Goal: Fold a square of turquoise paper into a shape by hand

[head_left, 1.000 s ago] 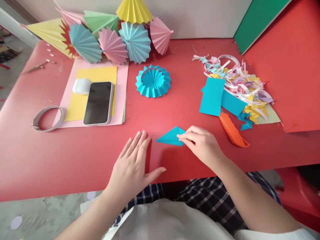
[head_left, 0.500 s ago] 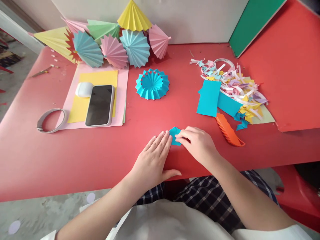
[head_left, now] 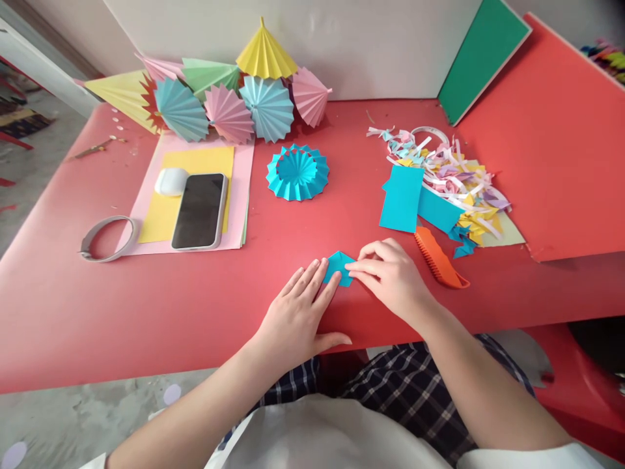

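Observation:
A small folded piece of blue paper (head_left: 339,266) lies on the red table in front of me, its top edge coming to a point. My left hand (head_left: 299,306) is flat, fingers stretched out, with the fingertips pressing on the paper's left part. From the right, my right hand (head_left: 390,273) pinches the paper's right edge between thumb and fingers. Beyond my hands sits a pleated blue paper ring (head_left: 297,172). Two flat blue paper pieces (head_left: 402,198) and an orange comb-edged tool (head_left: 439,259) lie to the right of my right hand.
Paper scraps (head_left: 454,172) are heaped at the right beside a red board (head_left: 551,143). At the left, a phone (head_left: 199,212), a white case (head_left: 170,182) and paper sheets (head_left: 244,228) lie near a grey strap (head_left: 107,238). Pleated paper umbrellas (head_left: 229,114) stand along the back.
My left index finger has spread away from the other fingers, over the paper's lower part. My right hand has shifted slightly to the right at the paper's edge. The view has tilted slightly.

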`<action>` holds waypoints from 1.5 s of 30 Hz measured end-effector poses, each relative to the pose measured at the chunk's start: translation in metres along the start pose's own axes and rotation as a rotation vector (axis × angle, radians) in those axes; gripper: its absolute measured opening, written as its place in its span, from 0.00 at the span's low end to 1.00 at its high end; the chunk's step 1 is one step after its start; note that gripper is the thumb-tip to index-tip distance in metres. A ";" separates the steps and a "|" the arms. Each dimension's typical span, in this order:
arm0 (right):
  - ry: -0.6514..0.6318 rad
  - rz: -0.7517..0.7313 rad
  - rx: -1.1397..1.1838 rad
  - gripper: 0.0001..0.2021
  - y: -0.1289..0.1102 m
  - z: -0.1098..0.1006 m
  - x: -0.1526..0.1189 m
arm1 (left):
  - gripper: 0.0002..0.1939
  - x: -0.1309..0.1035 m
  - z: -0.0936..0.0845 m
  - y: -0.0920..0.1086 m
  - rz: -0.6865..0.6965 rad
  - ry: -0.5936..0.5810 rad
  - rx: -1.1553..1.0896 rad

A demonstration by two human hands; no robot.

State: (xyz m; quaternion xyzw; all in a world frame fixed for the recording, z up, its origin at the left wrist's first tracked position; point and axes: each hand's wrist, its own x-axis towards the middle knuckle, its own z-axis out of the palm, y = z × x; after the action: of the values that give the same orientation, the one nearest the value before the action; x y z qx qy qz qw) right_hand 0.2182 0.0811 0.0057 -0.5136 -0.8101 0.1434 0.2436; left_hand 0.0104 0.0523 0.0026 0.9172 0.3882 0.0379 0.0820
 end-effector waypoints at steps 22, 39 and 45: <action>-0.098 0.092 -0.008 0.02 0.001 0.000 0.007 | 0.44 -0.032 -0.016 -0.027 -0.113 0.058 0.158; -0.190 -0.092 -0.084 0.03 -0.018 -0.008 0.030 | 0.20 0.060 -0.029 -0.051 -0.460 0.223 -0.433; -0.008 -0.096 -0.070 0.04 -0.012 -0.025 0.043 | 0.25 0.055 -0.038 -0.058 -0.480 0.150 -0.872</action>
State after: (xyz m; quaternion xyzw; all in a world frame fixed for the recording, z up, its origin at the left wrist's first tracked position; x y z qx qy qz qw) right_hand 0.2072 0.1140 0.0436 -0.4820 -0.8392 0.1052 0.2286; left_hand 0.0022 0.1361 0.0301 0.6771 0.5410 0.2427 0.4359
